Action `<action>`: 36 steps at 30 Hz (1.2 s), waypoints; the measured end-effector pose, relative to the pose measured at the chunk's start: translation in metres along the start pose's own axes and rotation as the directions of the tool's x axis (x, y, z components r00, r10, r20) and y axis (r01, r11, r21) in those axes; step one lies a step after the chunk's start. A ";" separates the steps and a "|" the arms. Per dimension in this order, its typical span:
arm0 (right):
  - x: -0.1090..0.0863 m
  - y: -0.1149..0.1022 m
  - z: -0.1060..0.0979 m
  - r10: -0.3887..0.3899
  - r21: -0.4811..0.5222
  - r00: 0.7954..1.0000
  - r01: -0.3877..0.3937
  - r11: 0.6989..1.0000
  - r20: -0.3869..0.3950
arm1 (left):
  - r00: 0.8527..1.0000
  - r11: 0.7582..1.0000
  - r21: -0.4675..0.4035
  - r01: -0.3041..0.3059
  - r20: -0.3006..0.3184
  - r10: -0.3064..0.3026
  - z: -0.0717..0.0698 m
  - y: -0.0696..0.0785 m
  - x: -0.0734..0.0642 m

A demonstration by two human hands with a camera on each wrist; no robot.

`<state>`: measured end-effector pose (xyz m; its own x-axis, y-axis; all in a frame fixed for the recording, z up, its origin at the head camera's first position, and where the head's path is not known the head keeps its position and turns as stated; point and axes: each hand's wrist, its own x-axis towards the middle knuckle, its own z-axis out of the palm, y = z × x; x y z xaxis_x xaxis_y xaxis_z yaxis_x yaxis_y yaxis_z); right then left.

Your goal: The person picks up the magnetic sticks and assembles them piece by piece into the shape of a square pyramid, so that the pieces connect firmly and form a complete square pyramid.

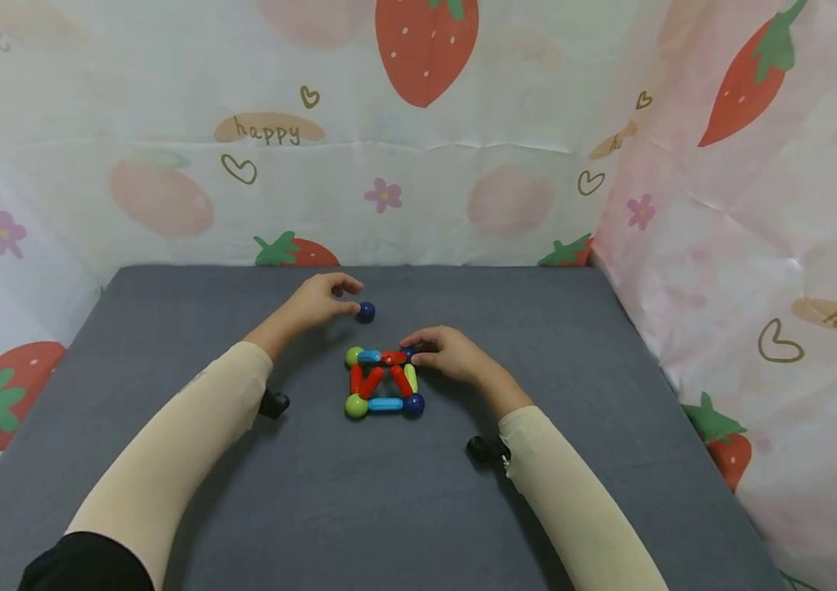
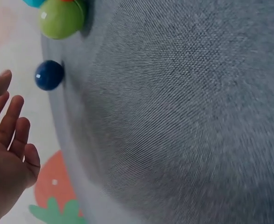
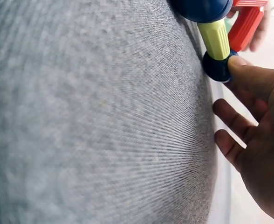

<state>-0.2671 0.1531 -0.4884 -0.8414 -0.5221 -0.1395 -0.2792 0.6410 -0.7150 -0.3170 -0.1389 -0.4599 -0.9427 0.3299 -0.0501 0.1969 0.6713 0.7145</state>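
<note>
My right hand (image 1: 455, 355) pinches a dark blue ball (image 3: 216, 68) at the far right corner of a frame built from magnetic rods and balls. Green balls (image 1: 355, 405) form its two left corners, and another blue ball (image 1: 413, 405) is the near right one. Light blue rods, red rods (image 1: 398, 379) and a yellow-green rod (image 3: 215, 39) link them. Beyond the frame lies a loose dark blue ball (image 1: 366, 312) on the cloth. Beside it is my left hand (image 1: 318, 301), fingers spread and relaxed; in the left wrist view a gap shows between fingertips and ball (image 2: 49, 75).
A grey cloth (image 1: 359, 501) covers the table. Pale curtains with strawberry prints (image 1: 418, 148) stand along the back and both sides. A dark wrist camera sits under each sleeve, the left one (image 1: 273, 403) and the right one (image 1: 483, 450).
</note>
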 end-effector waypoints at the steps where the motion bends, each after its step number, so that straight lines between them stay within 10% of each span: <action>1: 0.000 0.000 0.001 -0.001 0.002 1.000 0.001 1.000 0.002 | 1.000 1.000 -0.007 0.008 0.009 -0.008 0.001 -0.003 0.002; 17: -0.001 0.002 0.002 0.019 0.013 1.000 -0.019 1.000 -0.012 | 0.997 0.999 -0.039 0.018 0.073 -0.015 0.019 -0.022 0.021; 36: -0.003 0.005 0.005 -0.006 0.021 0.999 0.007 1.000 -0.036 | 1.000 1.000 0.027 -0.009 -0.028 0.010 0.029 -0.024 0.024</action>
<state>-0.2639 0.1546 -0.4951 -0.8559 -0.5054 -0.1101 -0.2752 0.6252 -0.7304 -0.3362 -0.1280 -0.4979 -0.9480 0.3175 -0.0233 0.2128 0.6862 0.6956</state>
